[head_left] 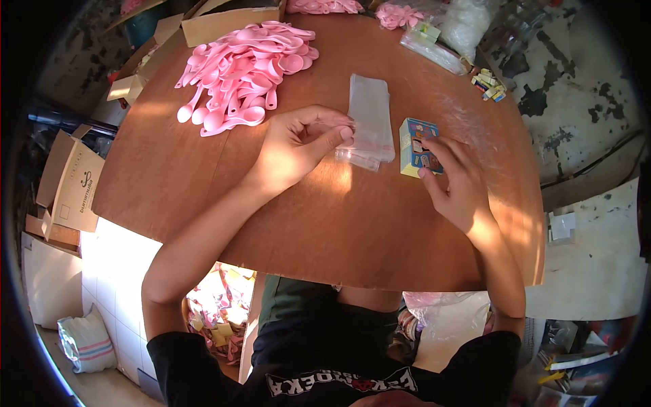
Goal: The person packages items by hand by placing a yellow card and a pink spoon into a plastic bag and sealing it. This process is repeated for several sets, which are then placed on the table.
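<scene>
My left hand [298, 146] is over the middle of the brown table, thumb and fingertips pinched together at the left edge of a stack of clear plastic sleeves [371, 115]. What the pinch holds, if anything, is too small to tell. To the right, my right hand [458, 173] reaches to a stack of small printed cards [409, 150] with a blue picture on top. Its fingertips touch the top card, and the thumb rests near the stack's lower right part. A large heap of pink plastic spoons [247, 71] lies beyond my left hand.
More pink spoons [324, 5] lie at the far edge. Plastic packaging [434, 51] and a small pile of coloured pieces [489, 85] are at the far right. Cardboard boxes [71, 178] stand left of the table [325, 237]. Below its near edge is an open box of pink packets [224, 312].
</scene>
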A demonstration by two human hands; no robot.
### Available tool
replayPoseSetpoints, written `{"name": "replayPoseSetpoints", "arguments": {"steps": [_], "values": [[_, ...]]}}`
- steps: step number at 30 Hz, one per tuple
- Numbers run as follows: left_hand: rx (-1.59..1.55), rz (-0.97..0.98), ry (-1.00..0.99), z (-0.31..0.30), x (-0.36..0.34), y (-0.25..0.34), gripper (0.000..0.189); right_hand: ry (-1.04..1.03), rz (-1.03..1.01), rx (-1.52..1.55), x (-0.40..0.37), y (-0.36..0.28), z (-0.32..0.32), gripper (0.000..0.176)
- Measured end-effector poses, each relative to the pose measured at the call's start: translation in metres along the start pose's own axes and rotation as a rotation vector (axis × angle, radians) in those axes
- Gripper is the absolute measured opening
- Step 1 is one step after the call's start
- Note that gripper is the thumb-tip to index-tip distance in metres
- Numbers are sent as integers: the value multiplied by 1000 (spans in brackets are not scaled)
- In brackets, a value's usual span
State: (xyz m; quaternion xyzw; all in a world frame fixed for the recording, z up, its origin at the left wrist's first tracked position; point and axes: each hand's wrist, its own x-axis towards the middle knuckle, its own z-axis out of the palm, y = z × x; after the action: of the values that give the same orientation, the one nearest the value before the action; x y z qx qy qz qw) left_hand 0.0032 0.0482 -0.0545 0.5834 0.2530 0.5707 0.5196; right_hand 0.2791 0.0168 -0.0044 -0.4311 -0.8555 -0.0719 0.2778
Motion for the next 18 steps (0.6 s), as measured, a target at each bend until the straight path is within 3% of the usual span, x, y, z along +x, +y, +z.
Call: {"name": "replayPoseSetpoints", "arguments": {"steps": [2,6,12,15,17,18], "values": [[-59,-27,-5,0,2,7,19,-137,69,-33,-10,8,-5,35],[-114,-48,1,2,1,13,24,-101,45,-13,-22,11,-1,25],[-205,-78,21,-1,1,17,34,-110,207,171,-13,10,-9,14],[-145,-138,16,-1,0,22,38,33,147,44,-1,5,-20,13],[-74,-160,28,0,-1,23,39,400,227,291,1,-5,-24,11],[-27,-200,-1,0,-1,22,39,440,192,359,3,-11,-27,12]]}}
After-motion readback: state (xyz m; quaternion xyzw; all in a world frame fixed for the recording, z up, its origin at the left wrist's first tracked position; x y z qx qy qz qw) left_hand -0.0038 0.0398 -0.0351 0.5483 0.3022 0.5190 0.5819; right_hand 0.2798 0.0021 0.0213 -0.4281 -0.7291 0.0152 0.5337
